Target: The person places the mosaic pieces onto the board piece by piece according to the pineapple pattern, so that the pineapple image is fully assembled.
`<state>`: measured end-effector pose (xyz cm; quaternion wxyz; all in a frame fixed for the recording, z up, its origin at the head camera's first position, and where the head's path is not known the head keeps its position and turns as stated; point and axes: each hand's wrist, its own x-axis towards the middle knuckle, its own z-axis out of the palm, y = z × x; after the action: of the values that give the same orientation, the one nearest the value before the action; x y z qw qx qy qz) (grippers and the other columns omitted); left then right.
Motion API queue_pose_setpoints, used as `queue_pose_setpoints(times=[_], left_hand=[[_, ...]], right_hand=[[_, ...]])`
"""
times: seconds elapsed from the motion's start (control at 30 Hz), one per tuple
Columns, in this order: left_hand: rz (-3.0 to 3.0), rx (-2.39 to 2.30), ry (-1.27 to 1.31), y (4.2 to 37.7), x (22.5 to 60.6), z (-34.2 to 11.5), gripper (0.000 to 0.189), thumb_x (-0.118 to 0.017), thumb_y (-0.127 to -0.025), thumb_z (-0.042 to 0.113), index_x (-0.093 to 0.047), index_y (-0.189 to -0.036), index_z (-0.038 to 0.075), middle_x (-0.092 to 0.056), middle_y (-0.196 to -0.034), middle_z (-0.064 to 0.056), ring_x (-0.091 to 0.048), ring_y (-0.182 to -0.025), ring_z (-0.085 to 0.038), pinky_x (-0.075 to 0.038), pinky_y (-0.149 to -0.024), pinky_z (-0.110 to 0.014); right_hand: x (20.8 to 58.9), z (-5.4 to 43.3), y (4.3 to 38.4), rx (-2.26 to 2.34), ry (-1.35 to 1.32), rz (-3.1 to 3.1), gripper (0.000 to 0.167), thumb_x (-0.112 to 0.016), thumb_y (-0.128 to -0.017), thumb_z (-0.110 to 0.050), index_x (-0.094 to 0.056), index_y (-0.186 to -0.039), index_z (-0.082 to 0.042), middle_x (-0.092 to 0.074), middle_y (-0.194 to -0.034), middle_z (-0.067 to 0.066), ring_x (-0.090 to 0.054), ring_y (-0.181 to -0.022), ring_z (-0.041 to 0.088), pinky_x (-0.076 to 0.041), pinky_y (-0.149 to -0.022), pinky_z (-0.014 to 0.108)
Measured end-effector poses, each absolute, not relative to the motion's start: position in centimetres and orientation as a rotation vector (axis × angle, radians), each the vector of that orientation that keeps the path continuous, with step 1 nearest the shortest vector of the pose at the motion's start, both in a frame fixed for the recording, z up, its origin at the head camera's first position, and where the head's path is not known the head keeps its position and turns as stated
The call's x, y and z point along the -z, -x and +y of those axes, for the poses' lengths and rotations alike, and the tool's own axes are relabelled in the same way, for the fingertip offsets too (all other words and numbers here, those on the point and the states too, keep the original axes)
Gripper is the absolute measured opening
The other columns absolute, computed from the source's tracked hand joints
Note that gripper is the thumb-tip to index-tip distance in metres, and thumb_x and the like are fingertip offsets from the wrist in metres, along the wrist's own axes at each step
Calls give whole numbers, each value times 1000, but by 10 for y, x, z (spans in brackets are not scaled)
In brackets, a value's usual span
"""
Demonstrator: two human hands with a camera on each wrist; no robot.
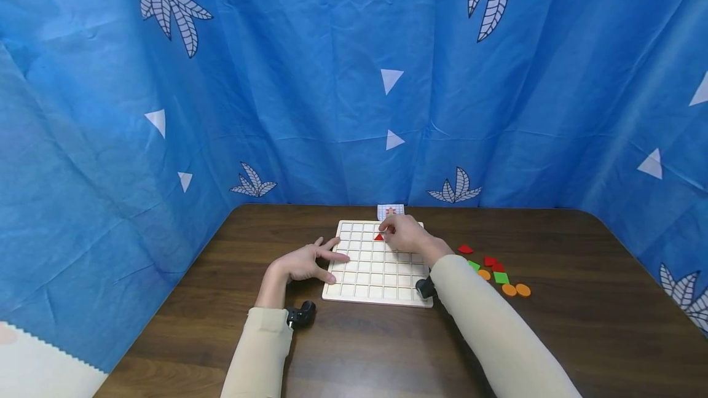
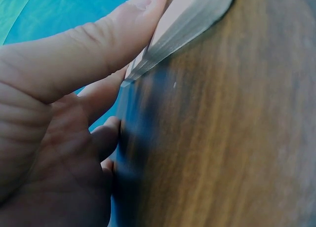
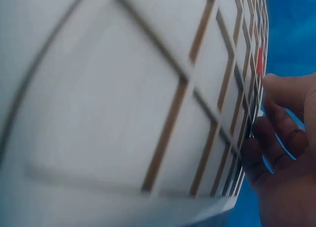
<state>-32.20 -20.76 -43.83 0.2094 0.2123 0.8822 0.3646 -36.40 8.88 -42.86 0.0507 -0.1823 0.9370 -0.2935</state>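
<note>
A white board [image 1: 359, 273] ruled into square cells lies on the table. My left hand [image 1: 301, 261] rests at its left side, fingers spread over the rim; in the left wrist view the thumb [image 2: 98, 52] lies against the board's edge [image 2: 170, 39]. My right hand [image 1: 407, 235] reaches over the far part of the board, thumb and fingers bent together beside a red triangle [image 1: 378, 238]. In the right wrist view the thumb [image 3: 284, 89] is close to a red piece [image 3: 259, 61]; I cannot tell whether the fingertips pinch anything.
Right of the board lie several loose flat pieces: red ones [image 1: 466, 249], green ones [image 1: 501, 277] and orange discs [image 1: 509, 290]. A small card with a gridded picture [image 1: 391, 210] stands behind the board. A blue curtain [image 1: 354, 78] hangs beyond the brown table [image 1: 193, 336].
</note>
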Motion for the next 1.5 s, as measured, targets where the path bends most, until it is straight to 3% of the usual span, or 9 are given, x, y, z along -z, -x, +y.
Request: queue_pose_setpoints(times=[0.73,1.03,1.3,1.5], left_hand=[[2457,-1016,-612,322,443,-211,55,-86,-82,17,-71,-134,28,-23,-173,-2,7,-160,-42,-8,-124,-71],[2465,-999,-608,323,439,-209,55,-86,-82,20,-71,-134,30,-24,-172,-1,6,-161,-42,-8,-123,-71],[2463,-1010,-604,323,438,-208,54,-86,-83,18,-71,-133,29,-24,-172,-2,6,-161,-42,-7,-123,-72],[2465,-986,-609,324,442,-210,55,-86,-83,21,-70,-135,30,-22,-173,0,7,-161,-41,-6,-123,-72]], right_hand=[[416,147,357,975,547,2793,26,-66,-99,-12,-73,-124,-6,-66,-102,7,-55,-90,22,-47,-73,31],[415,182,353,1004,495,2756,27,-69,-99,-15,-72,-125,-9,-71,-115,8,-60,-100,25,-56,-91,39],[419,217,350,1030,493,2730,31,-69,-98,-12,-71,-128,-7,-73,-118,11,-62,-101,24,-57,-89,37],[421,244,345,1036,482,2680,35,-71,-96,-10,-69,-131,-6,-74,-120,12,-64,-104,25,-58,-93,42]])
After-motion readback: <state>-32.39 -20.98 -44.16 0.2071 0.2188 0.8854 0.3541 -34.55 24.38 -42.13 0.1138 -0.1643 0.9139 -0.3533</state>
